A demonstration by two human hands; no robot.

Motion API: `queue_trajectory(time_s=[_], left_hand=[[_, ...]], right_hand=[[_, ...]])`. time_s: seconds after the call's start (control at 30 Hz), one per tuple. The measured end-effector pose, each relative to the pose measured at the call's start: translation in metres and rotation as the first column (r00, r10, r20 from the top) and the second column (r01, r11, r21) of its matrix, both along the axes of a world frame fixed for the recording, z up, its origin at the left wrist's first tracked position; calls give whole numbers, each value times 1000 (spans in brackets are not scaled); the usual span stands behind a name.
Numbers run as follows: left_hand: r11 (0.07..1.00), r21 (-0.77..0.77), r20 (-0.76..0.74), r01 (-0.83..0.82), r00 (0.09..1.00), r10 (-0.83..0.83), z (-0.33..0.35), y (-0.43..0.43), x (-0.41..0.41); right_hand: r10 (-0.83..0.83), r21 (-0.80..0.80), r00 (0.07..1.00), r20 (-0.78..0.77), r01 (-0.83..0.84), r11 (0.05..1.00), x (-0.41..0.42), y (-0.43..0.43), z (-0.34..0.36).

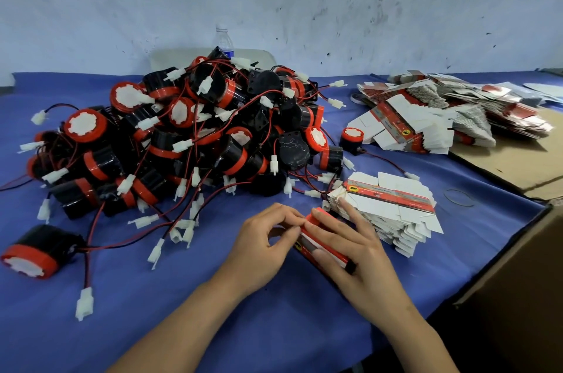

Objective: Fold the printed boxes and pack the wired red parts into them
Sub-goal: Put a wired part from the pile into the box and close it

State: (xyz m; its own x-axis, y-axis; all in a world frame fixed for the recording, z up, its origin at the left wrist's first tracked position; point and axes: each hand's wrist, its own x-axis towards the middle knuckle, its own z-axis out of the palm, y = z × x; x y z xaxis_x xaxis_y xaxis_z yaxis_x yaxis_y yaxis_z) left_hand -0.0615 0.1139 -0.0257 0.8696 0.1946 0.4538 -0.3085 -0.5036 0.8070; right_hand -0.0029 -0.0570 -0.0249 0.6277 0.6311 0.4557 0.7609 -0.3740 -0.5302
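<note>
Both hands hold one red printed box (320,243) low over the blue table. My left hand (265,238) pinches its left end with fingertips. My right hand (356,253) lies over its top with the fingers curled round it. Just behind sits a banded stack of flat printed boxes (393,205). A big heap of black and red wired parts (182,135) with white plugs fills the table's left and middle. One single wired part (33,250) lies at the near left, another (352,138) stands right of the heap.
More flat printed boxes (441,113) are spread at the back right, partly on brown cardboard (518,165). A large carton edge (518,266) rises at the right. A water bottle (224,40) stands behind the heap. A rubber band (459,197) lies on the blue cloth (213,311).
</note>
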Motion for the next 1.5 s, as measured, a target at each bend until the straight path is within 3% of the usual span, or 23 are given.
queue_trajectory(time_s=[0.1, 0.23, 0.47, 0.77, 0.8, 0.87, 0.93, 1.0, 1.07, 1.13, 1.33, 1.5], left_hand=[[1000, 26, 24, -17, 1000, 16, -1, 0, -1], [997, 42, 49, -68, 997, 65, -1, -1, 1], [989, 92, 64, -120, 991, 114, -2, -2, 3], [963, 247, 80, -105, 993, 87, -9, -2, 0], [960, 271, 64, -74, 996, 59, -9, -4, 0], [944, 328, 30, 13, 999, -25, -10, -4, -1], [933, 347, 4, 98, 994, -106, -11, -2, -2], [948, 297, 25, 118, 991, -131, -9, -3, -2], [971, 217, 45, 96, 993, -109, -6, -5, -2], [979, 185, 36, 80, 995, -88, -4, -5, -3], [973, 230, 49, 6, 999, -17, -3, -4, -5], [994, 105, 19, 11, 1000, -13, -5, -7, -1]], right_hand=[[-40, -199, 998, 53, 50, 979, -1, -4, 7], [-74, -488, 997, 20, 75, 869, -8, -6, 19], [-153, -572, 987, 40, 148, 807, -23, -2, 25], [-125, -442, 982, 139, 174, 880, -24, 1, 11], [-135, -368, 979, 152, 183, 912, -23, 1, 10], [-182, -27, 980, 85, 185, 982, -20, 0, 7], [-174, 338, 979, -106, 200, 920, -14, -4, 5], [-56, 454, 957, -286, 187, 871, -11, -5, 8], [89, 453, 926, -367, 94, 886, -11, -6, 8], [127, 383, 932, -339, 14, 924, -11, -6, 7], [117, 325, 948, -296, -15, 946, -3, -7, 10], [-27, 191, 975, -221, 71, 979, -1, -5, 16]])
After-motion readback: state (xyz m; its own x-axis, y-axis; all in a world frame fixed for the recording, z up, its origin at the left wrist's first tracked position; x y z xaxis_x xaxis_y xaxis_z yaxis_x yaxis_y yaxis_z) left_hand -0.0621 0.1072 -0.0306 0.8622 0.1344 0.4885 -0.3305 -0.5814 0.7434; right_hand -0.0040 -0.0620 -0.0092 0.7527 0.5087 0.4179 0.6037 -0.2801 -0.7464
